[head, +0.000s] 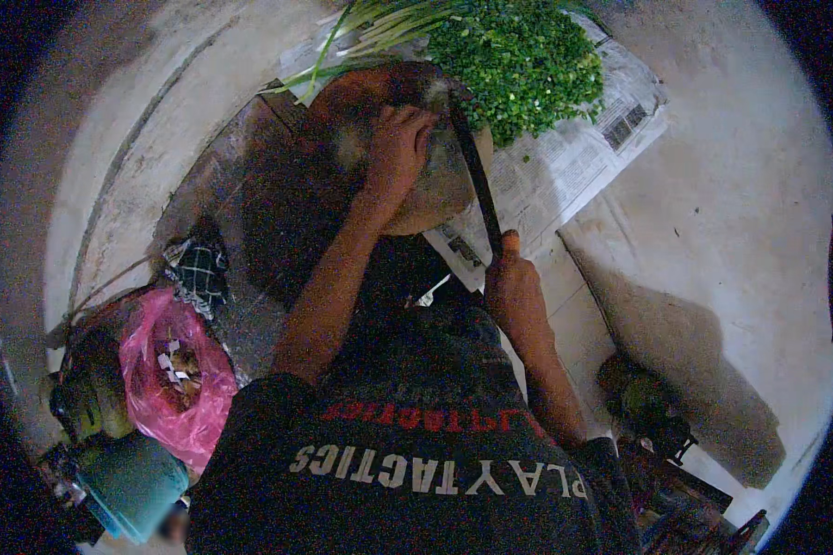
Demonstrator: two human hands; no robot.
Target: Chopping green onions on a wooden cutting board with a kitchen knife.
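My right hand (517, 281) grips the lower end of a long, dark knife (477, 173), whose far end reaches up to a round wooden chopping block (437, 198). My left hand (399, 142) lies over the block, to the left of the knife, its fingers curled; whether it holds something under them I cannot tell. Beyond the block, a big heap of finely chopped green onions (520, 66) rests on spread newspaper (569, 170). Long uncut green onion stalks (382, 28) lie to the left of the heap. The knife's far end is dim and partly lost in shadow.
At the left, a pink plastic bag (212, 416) stands open with scraps inside, near a checkered cloth (198, 270). A teal plastic container (135, 482) sits below it. Dark objects (642, 395) stand at the lower right on the pale floor (708, 229).
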